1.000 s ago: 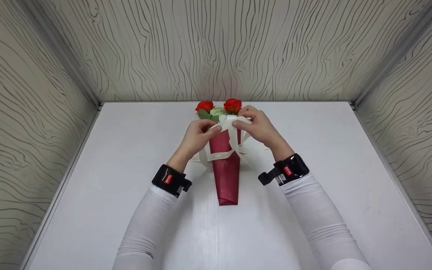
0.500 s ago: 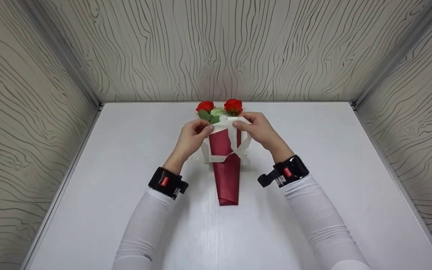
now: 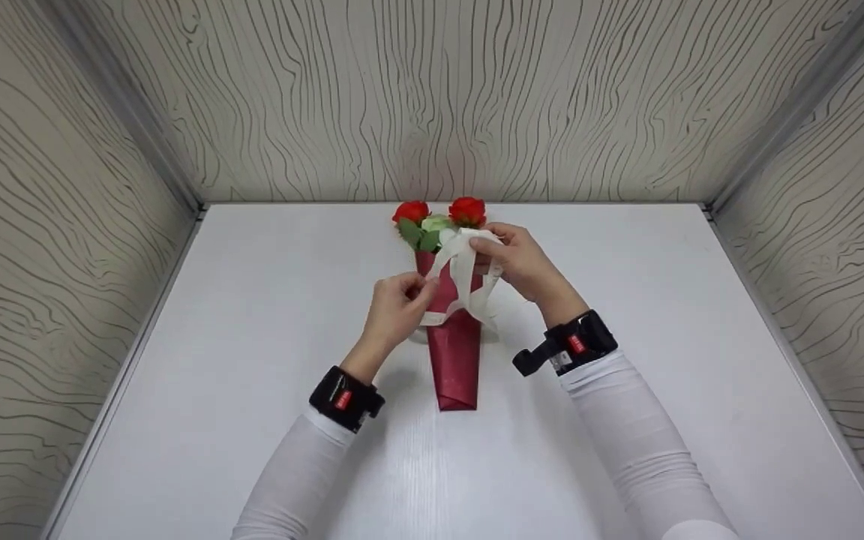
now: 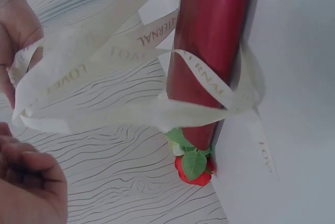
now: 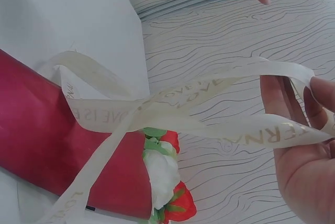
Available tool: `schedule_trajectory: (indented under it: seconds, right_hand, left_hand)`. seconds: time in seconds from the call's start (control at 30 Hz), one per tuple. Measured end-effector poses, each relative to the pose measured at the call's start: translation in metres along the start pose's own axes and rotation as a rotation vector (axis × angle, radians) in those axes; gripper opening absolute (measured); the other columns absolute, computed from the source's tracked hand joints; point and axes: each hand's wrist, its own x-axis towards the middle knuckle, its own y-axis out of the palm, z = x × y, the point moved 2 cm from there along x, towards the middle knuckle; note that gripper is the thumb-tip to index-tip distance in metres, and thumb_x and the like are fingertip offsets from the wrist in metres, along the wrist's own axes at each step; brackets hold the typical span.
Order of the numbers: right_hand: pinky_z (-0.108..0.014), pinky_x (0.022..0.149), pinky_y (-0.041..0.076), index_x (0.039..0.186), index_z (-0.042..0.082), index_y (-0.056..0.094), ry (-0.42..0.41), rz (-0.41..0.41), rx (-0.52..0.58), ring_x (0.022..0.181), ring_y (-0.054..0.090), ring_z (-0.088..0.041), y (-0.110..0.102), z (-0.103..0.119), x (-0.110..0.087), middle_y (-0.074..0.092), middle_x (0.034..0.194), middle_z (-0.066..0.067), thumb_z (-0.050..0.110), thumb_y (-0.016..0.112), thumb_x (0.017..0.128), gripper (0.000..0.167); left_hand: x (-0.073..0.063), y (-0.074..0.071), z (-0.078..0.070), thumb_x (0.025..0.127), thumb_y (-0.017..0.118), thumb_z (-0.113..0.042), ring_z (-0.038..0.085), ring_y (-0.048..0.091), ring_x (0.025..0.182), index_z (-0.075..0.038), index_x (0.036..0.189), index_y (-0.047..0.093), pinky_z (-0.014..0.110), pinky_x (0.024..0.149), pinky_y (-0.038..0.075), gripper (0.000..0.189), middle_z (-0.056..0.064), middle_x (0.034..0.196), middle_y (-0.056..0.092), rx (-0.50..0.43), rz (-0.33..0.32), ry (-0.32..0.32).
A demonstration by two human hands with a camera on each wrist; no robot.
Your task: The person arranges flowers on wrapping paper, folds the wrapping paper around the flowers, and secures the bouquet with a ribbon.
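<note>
A bouquet in dark red wrapping (image 3: 454, 367) lies on the white table, with red roses (image 3: 467, 211) at its far end. A cream ribbon (image 5: 251, 135) printed with gold letters loops round the wrapping. My right hand (image 3: 526, 262) pinches the ribbon beside the right rose, and two strands run from its fingers. My left hand (image 3: 396, 306) is left of the wrapping with curled fingers (image 4: 42, 166). Its fingertips overlap a ribbon strand in the head view, but a gap shows between hand and ribbon in the right wrist view.
The white table (image 3: 252, 300) meets a wood-grain patterned back panel (image 3: 439, 105), with similar panels at both sides. A pale green flower (image 3: 436, 223) and green leaves (image 3: 408, 231) sit between the red roses.
My left hand has come down toward the near side from the wrapping's upper left edge. The ribbon strand there now slants down from my right hand, which has hardly moved.
</note>
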Motion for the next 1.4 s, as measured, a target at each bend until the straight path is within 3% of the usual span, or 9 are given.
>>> schedule_trajectory:
  seconds: [0.07, 0.13, 0.3, 0.47, 0.67, 0.83, 1.07, 1.27, 1.4]
  right_hand:
    - [-0.036, 0.078, 0.057, 0.107, 0.001, 0.063, 0.011, -0.003, 0.008, 0.081, 0.070, -0.020, 0.000, -0.001, 0.000, 0.071, 0.094, -0.011, 0.010, 0.060, 0.098, 0.013]
    - [-0.036, 0.078, 0.057, 0.109, 0.001, 0.062, 0.022, -0.002, 0.016, 0.081, 0.070, -0.020, 0.001, -0.001, -0.001, 0.071, 0.095, -0.011, 0.010, 0.059, 0.099, 0.014]
    - [-0.032, 0.075, 0.057, 0.110, 0.000, 0.059, 0.032, 0.008, 0.047, 0.082, 0.068, -0.017, 0.002, -0.004, -0.002, 0.069, 0.094, -0.010, 0.008, 0.054, 0.101, 0.013]
    - [-0.030, 0.075, 0.056, 0.115, -0.002, 0.055, 0.038, 0.012, 0.044, 0.087, 0.065, -0.015, 0.002, -0.007, -0.001, 0.067, 0.098, -0.010, 0.008, 0.049, 0.102, 0.017]
    - [-0.031, 0.078, 0.055, 0.120, -0.003, 0.052, 0.062, 0.006, 0.005, 0.092, 0.064, -0.016, 0.003, -0.009, -0.001, 0.065, 0.104, -0.011, 0.010, 0.049, 0.103, 0.022]
    - [-0.031, 0.077, 0.056, 0.117, -0.002, 0.055, 0.064, 0.009, -0.012, 0.089, 0.065, -0.015, 0.002, -0.011, -0.001, 0.066, 0.102, -0.009, 0.010, 0.050, 0.102, 0.019]
    - [-0.035, 0.077, 0.053, 0.112, 0.001, 0.057, 0.049, 0.021, -0.139, 0.083, 0.061, -0.015, -0.003, -0.010, -0.002, 0.064, 0.094, -0.006, 0.012, 0.052, 0.101, 0.016]
    - [-0.025, 0.059, 0.044, 0.100, 0.004, 0.059, 0.023, 0.028, -0.189, 0.064, 0.043, -0.013, -0.008, -0.007, -0.002, 0.048, 0.073, -0.002, 0.011, 0.055, 0.100, 0.008]
    - [-0.024, 0.054, 0.035, 0.098, 0.003, 0.063, 0.032, 0.012, -0.276, 0.059, 0.037, -0.012, -0.013, -0.003, -0.002, 0.045, 0.069, 0.001, 0.015, 0.061, 0.097, 0.012]
  left_hand:
    - [-0.006, 0.007, 0.003, 0.097, 0.063, -0.019, 0.008, 0.049, 0.060, -0.002, 0.083, 0.070, 0.022, 0.053, 0.041, 0.023, -0.004, 0.066, 0.056, -0.005, 0.089, -0.030]
    - [-0.009, 0.012, 0.006, 0.098, 0.061, -0.017, 0.009, 0.055, 0.068, 0.000, 0.094, 0.071, 0.022, 0.060, 0.048, 0.020, -0.002, 0.075, 0.062, -0.014, 0.127, -0.054]
    - [-0.011, 0.021, 0.007, 0.100, 0.058, -0.014, 0.017, 0.061, 0.087, 0.003, 0.116, 0.065, 0.029, 0.075, 0.053, 0.025, 0.008, 0.097, 0.065, -0.065, 0.115, -0.078]
    - [-0.007, 0.025, 0.003, 0.101, 0.056, -0.018, 0.016, 0.056, 0.084, 0.001, 0.128, 0.060, 0.028, 0.072, 0.048, 0.033, 0.008, 0.099, 0.057, -0.101, 0.097, -0.098]
    - [-0.002, 0.026, 0.000, 0.100, 0.057, -0.015, 0.014, 0.052, 0.079, 0.001, 0.109, 0.067, 0.025, 0.069, 0.044, 0.021, 0.004, 0.095, 0.053, -0.127, 0.084, -0.143]
    - [0.001, 0.024, -0.002, 0.099, 0.059, -0.016, 0.013, 0.053, 0.083, -0.002, 0.096, 0.065, 0.025, 0.070, 0.045, 0.016, 0.003, 0.095, 0.054, -0.146, 0.060, -0.174]
    - [0.007, 0.015, -0.007, 0.100, 0.058, -0.018, 0.015, 0.056, 0.083, -0.004, 0.095, 0.064, 0.029, 0.073, 0.045, 0.016, 0.001, 0.087, 0.060, -0.178, 0.073, -0.199]
    - [0.018, 0.004, -0.013, 0.100, 0.058, -0.017, 0.014, 0.051, 0.074, -0.001, 0.097, 0.064, 0.027, 0.066, 0.042, 0.017, 0.001, 0.079, 0.057, -0.242, 0.071, -0.200]
    - [0.027, -0.007, -0.014, 0.099, 0.059, -0.015, 0.013, 0.047, 0.070, -0.001, 0.096, 0.065, 0.025, 0.063, 0.039, 0.016, 0.000, 0.075, 0.053, -0.213, 0.049, -0.180]
